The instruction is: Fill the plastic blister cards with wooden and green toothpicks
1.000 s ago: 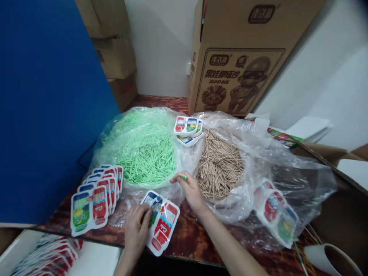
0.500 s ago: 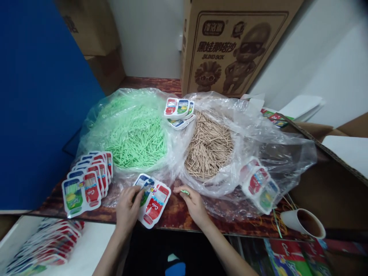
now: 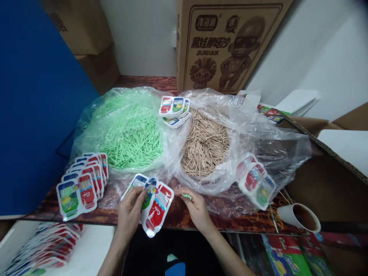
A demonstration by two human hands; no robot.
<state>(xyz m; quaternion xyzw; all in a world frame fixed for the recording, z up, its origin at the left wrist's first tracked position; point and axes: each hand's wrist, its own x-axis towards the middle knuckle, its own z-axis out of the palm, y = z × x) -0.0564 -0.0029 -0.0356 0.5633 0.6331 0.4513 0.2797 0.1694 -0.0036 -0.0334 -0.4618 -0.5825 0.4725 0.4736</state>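
The pack lies tilted at the near edge of the worktop, just in front of the two bags; the left hand grips its left side with curled fingers; the right hand, just beside it, pinches a small bunch of green sticks between thumb and fingertips, not yet touching the pack; whether its pockets hold anything cannot be told. Behind are the heap of green sticks and the heap of tan sticks, both large. To the left a fanned row of packs shows sticks inside, so these look done; more lie in the white tray below. Other packs rest between the bags and at the right; much seems left.
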